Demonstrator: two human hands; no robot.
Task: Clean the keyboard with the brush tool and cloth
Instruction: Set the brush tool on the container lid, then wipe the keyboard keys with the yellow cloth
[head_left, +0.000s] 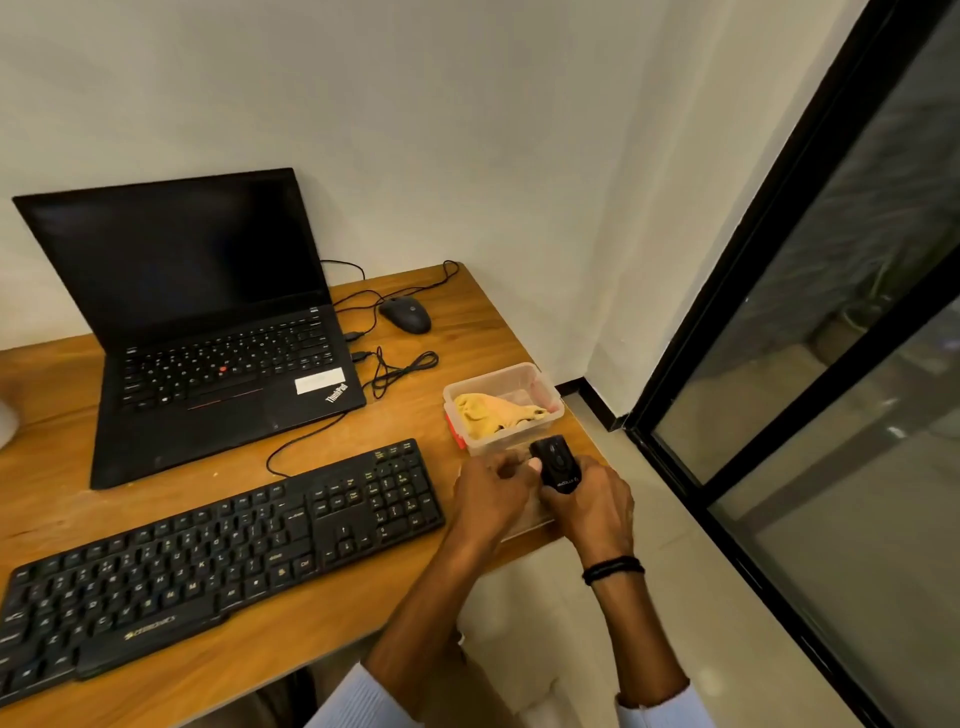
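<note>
A black full-size keyboard (218, 561) lies slanted along the front of the wooden desk (291, 644). A yellow cloth (493, 413) sits crumpled inside a clear plastic box (543, 384) near the desk's right edge. In front of that box my right hand (592, 506) grips a small black brush tool (557, 464), held upright. My left hand (493, 493) is right beside it, its fingertips touching the tool's left side. Both hands are off the keyboard's right end.
An open black laptop (208, 332) stands behind the keyboard. A black wired mouse (405, 314) and loose cables (400, 366) lie at the back right. The desk's right edge is close to my hands; a dark glass door (831, 338) stands beyond.
</note>
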